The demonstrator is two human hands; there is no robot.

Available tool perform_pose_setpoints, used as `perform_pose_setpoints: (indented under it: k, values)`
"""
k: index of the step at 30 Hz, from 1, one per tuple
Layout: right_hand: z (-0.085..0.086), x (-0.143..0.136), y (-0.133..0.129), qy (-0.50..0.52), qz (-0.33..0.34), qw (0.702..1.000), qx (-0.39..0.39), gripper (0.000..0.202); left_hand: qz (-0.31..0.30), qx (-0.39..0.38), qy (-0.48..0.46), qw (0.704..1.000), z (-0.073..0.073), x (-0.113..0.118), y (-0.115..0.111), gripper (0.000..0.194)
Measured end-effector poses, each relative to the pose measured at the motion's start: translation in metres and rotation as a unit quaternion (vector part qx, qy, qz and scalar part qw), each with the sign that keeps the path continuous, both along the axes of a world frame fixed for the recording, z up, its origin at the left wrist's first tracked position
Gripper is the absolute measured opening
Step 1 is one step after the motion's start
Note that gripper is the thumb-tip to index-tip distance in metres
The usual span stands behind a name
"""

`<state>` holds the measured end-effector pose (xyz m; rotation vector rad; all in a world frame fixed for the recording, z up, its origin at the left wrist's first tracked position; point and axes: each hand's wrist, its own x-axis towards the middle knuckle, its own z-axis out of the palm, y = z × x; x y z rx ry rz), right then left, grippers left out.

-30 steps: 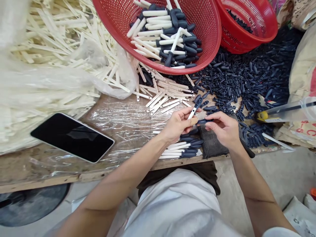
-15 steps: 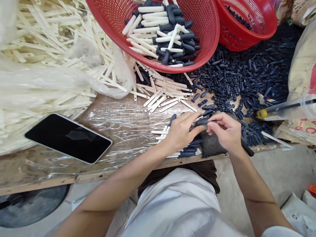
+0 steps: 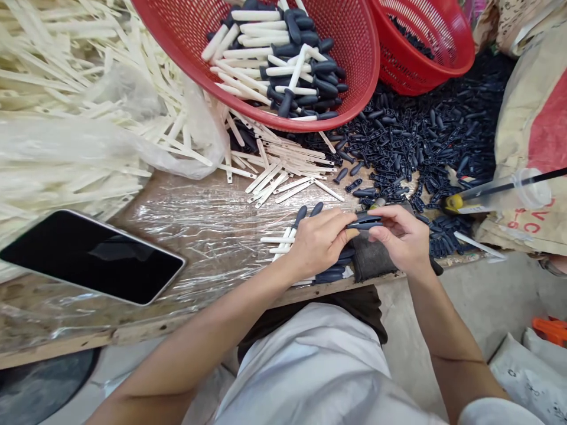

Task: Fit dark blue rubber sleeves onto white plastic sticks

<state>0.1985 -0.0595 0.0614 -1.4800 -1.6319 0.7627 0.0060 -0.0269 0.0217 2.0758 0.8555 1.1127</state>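
Hands (image 3: 321,241) pinch a gapped dark handle (image 3: 367,225) between them above the tabletop (image 3: 208,206). Joined white-and-dark pieces (image 3: 287,70) lie in the red basket (image 3: 359,50); loose white strips (image 3: 266,177) and dark shells (image 3: 411,130) lie unjoined nearby

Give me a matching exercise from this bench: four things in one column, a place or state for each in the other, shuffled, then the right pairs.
Things
1. Dark navy plastic handle
2. Flat rectangular smartphone
3. Large red perforated plastic basket
4. Beige sack

Places and states
A. Carries red print
B. Holds white-and-navy plastic sticks
C. Held between the fingers of the left hand and right hand
D. Lies at the picture's left edge, screen dark

Right pairs
1-C
2-D
3-B
4-A
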Motion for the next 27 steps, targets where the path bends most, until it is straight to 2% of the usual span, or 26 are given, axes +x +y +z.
perform_pose_setpoints:
  k: [3,8,11,13,14,16,18,19,21,24,27]
  values:
    - [0.005,0.006,-0.005,-0.025,0.017,0.999,-0.029,0.021,-0.021,0.017,0.015,1.000,-0.002,0.001,-0.002,0.023]
    - [0.003,0.004,-0.019,-0.002,-0.010,0.999,-0.036,0.017,-0.047,0.022,0.036,0.998,-0.008,0.005,-0.005,0.025]
    - [-0.003,0.011,-0.024,0.004,-0.027,0.998,-0.063,0.018,-0.069,-0.001,0.059,0.996,-0.009,0.005,-0.004,0.024]
    - [-0.009,0.023,-0.025,-0.049,-0.058,0.995,-0.062,0.019,-0.064,-0.028,0.121,0.990,-0.007,0.004,-0.001,0.023]
    - [-0.013,0.030,-0.025,-0.109,-0.082,0.990,-0.047,0.020,-0.057,-0.041,0.168,0.983,-0.006,0.004,0.001,0.023]
    - [-0.022,0.046,-0.024,-0.278,-0.125,0.952,-0.014,0.024,-0.041,-0.059,0.277,0.958,-0.002,0.004,0.003,0.026]
    - [-0.031,0.059,-0.022,-0.433,-0.133,0.891,-0.018,0.027,-0.027,-0.067,0.364,0.929,0.001,0.005,0.002,0.028]
    - [-0.035,0.063,-0.022,-0.483,-0.121,0.867,-0.031,0.028,-0.022,-0.070,0.391,0.917,0.002,0.006,0.001,0.030]
    - [-0.040,0.067,-0.023,-0.528,-0.098,0.842,-0.056,0.030,-0.016,-0.077,0.416,0.906,0.002,0.010,-0.001,0.033]
    - [-0.036,0.063,-0.029,-0.509,-0.109,0.850,-0.079,0.034,-0.009,-0.093,0.428,0.899,-0.001,0.014,-0.005,0.035]
    - [-0.021,0.055,-0.042,-0.435,-0.085,0.890,-0.107,0.037,-0.003,-0.094,0.435,0.896,-0.004,0.016,-0.007,0.036]
